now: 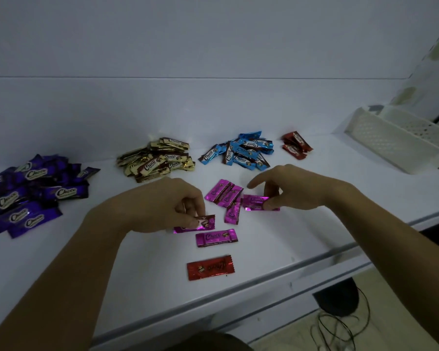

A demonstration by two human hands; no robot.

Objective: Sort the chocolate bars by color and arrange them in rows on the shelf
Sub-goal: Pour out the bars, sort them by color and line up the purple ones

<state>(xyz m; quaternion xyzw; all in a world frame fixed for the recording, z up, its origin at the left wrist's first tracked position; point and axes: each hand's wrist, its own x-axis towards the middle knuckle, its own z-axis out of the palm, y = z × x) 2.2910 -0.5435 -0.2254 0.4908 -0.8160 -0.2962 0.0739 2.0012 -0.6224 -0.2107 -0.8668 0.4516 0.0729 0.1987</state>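
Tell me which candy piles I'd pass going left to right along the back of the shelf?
purple pile → gold pile → blue pile → red pile → white basket

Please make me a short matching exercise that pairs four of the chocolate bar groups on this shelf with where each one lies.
Things:
1. purple pile
2. gold pile
3. blue pile
4. lone red bar

Places:
A. nearest the front edge, below the pink bars
B. far left of the shelf
C. between the gold pile and the small red pile
D. just behind the left hand

Pairs: 1-B, 2-D, 3-C, 4-A
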